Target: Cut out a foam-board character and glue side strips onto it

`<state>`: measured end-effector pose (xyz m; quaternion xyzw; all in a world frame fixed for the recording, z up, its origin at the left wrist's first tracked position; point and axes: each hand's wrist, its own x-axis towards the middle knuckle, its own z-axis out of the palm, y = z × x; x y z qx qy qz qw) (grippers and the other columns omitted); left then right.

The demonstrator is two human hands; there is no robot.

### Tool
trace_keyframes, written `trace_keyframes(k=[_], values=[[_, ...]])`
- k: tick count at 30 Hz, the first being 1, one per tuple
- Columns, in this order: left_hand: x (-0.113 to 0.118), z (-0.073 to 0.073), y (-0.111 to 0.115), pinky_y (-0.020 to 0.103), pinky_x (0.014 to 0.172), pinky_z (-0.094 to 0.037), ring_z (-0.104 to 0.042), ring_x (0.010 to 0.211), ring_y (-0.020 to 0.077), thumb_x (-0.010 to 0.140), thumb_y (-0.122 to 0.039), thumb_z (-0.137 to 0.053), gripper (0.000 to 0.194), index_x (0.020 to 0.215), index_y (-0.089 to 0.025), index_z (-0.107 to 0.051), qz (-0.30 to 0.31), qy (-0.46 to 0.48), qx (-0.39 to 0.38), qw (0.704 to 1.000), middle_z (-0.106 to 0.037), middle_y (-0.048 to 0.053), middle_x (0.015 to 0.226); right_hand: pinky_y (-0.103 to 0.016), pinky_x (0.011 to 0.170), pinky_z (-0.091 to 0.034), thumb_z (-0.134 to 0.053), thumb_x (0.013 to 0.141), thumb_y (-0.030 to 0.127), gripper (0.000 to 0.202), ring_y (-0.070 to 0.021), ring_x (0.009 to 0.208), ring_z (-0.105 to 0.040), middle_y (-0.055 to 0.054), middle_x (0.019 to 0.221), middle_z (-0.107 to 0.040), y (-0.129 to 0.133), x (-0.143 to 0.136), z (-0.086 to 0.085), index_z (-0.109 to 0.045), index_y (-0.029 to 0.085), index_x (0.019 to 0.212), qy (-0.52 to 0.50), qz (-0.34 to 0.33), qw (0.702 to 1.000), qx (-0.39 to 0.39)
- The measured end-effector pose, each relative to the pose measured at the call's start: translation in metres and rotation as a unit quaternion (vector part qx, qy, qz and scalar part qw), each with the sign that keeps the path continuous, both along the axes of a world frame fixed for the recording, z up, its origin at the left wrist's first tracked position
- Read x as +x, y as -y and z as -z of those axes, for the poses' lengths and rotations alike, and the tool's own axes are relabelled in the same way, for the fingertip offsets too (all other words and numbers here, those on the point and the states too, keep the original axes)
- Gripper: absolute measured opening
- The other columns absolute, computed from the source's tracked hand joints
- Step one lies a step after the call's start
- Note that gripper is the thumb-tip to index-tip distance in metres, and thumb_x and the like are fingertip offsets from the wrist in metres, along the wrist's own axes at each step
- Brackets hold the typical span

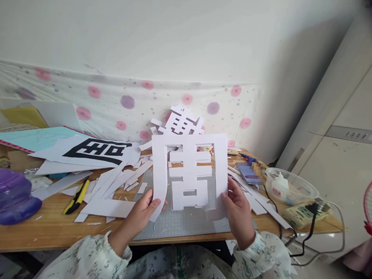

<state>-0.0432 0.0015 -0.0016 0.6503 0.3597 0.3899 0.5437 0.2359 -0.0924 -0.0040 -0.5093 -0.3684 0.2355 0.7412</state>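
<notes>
Mid-frame, left hand (146, 209) and right hand (238, 209) pinch the white cut-out (188, 172), fingers nearly closed; likely inspecting it; moving it wants care.

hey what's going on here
Someone's left hand and right hand hold up a white cut-out character by its lower sides, above a grey cutting mat. A yellow-and-black knife lies on the wooden table to the left, beside white offcuts. Behind them lies a sheet printed with a black character.
</notes>
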Motion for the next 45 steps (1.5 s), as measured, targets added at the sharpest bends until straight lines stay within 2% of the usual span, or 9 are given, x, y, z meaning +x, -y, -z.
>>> trace_keyframes(k=[7, 13, 16, 20, 25, 30, 34, 40, 45], values=[[0.006, 0.025, -0.007, 0.035, 0.079, -0.049, -0.069, 0.089, 0.0271, 0.084, -0.048, -0.064, 0.027, 0.094, -0.023, -0.058, -0.058, -0.064, 0.103, 0.991, -0.074, 0.007, 0.089, -0.044, 0.094, -0.051, -0.064, 0.065, 0.017, 0.047, -0.0279, 0.106, -0.065, -0.007, 0.111, -0.072, -0.011, -0.01, 0.011, -0.063, 0.021, 0.112, -0.019, 0.025, 0.999, 0.026], [0.007, 0.029, -0.005, 0.038, 0.083, -0.051, -0.068, 0.096, 0.0292, 0.081, -0.044, -0.064, 0.03, 0.1, -0.023, -0.055, -0.075, -0.128, 0.126, 0.981, -0.073, 0.008, 0.099, -0.046, 0.096, -0.05, -0.073, 0.074, 0.037, 0.049, -0.0296, 0.109, -0.064, -0.01, 0.119, -0.069, -0.011, -0.009, 0.023, -0.059, 0.02, 0.118, 0.012, 0.023, 1.0, -0.012], [0.009, 0.029, -0.005, 0.043, 0.081, -0.052, -0.07, 0.094, 0.0327, 0.076, -0.042, -0.062, 0.039, 0.108, -0.022, -0.051, -0.097, -0.198, 0.144, 0.965, -0.074, 0.011, 0.101, -0.048, 0.099, -0.048, -0.077, 0.07, 0.042, 0.06, -0.0316, 0.114, -0.061, -0.013, 0.125, -0.065, -0.016, -0.008, 0.028, -0.055, 0.02, 0.122, 0.073, 0.054, 0.996, -0.026], [0.011, 0.031, -0.003, 0.047, 0.079, -0.052, -0.07, 0.093, 0.0371, 0.075, -0.044, -0.058, 0.044, 0.109, -0.02, -0.049, -0.117, -0.215, 0.154, 0.957, -0.074, 0.018, 0.103, -0.049, 0.1, -0.046, -0.076, 0.068, 0.045, 0.065, -0.0332, 0.115, -0.058, -0.014, 0.124, -0.063, -0.02, -0.009, 0.032, -0.053, 0.019, 0.123, 0.123, 0.124, 0.983, -0.05], [0.01, 0.034, -0.004, 0.045, 0.082, -0.053, -0.071, 0.094, 0.0362, 0.075, -0.047, -0.06, 0.042, 0.106, -0.019, -0.056, -0.106, -0.22, 0.162, 0.956, -0.076, 0.016, 0.1, -0.038, 0.076, -0.048, -0.07, 0.071, 0.049, 0.042, -0.026, 0.083, -0.06, -0.006, 0.093, -0.067, -0.016, -0.01, 0.03, -0.058, 0.021, 0.099, 0.135, 0.18, 0.97, -0.096], [0.009, 0.039, -0.005, 0.041, 0.084, -0.053, -0.072, 0.097, 0.0332, 0.076, -0.044, -0.061, 0.041, 0.109, -0.019, -0.063, -0.086, -0.206, 0.169, 0.96, -0.078, 0.012, 0.103, -0.032, 0.059, -0.037, -0.066, 0.072, 0.054, 0.034, -0.0178, 0.059, -0.044, 0.005, 0.062, -0.048, -0.011, -0.011, 0.028, -0.05, 0.024, 0.076, 0.159, 0.192, 0.96, -0.128], [0.01, 0.039, -0.004, 0.041, 0.084, -0.053, -0.072, 0.097, 0.0335, 0.074, -0.037, -0.061, 0.045, 0.114, -0.016, -0.063, -0.09, -0.206, 0.171, 0.959, -0.078, 0.013, 0.104, -0.033, 0.061, -0.038, -0.067, 0.07, 0.056, 0.037, -0.0194, 0.062, -0.047, 0.003, 0.067, -0.053, -0.012, -0.01, 0.028, -0.053, 0.024, 0.08, 0.164, 0.191, 0.96, -0.124], [0.012, 0.031, -0.003, 0.035, 0.078, -0.053, -0.072, 0.084, 0.0289, 0.07, -0.029, -0.061, 0.031, 0.098, -0.018, -0.068, -0.075, -0.208, 0.165, 0.961, -0.078, 0.007, 0.091, -0.041, 0.085, -0.046, -0.069, 0.07, 0.058, 0.054, -0.0302, 0.095, -0.061, -0.01, 0.103, -0.069, -0.016, -0.007, 0.031, -0.06, 0.02, 0.107, 0.139, 0.151, 0.975, -0.082], [0.012, 0.029, -0.003, 0.034, 0.076, -0.053, -0.07, 0.078, 0.027, 0.072, -0.031, -0.059, 0.023, 0.088, -0.018, -0.068, -0.057, -0.208, 0.154, 0.964, -0.076, 0.005, 0.079, -0.043, 0.082, -0.049, -0.067, 0.072, 0.06, 0.053, -0.0309, 0.091, -0.063, -0.01, 0.099, -0.07, -0.017, -0.008, 0.034, -0.061, 0.019, 0.106, 0.127, 0.149, 0.976, -0.097]])
